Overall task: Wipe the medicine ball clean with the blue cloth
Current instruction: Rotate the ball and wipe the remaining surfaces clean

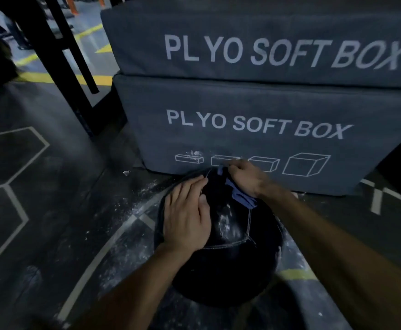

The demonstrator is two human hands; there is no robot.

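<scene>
Gym flooring (52,210) lower center holds our medicine ball (228,258) (heavy, soft-skinned, we judge); left hand (187,217) steadies it flat, right hand (244,177) grips the blue cloth (241,198) atop.

Left hand (187,216) flat (fingers straight), right hand (247,178) curled, gripping
</scene>
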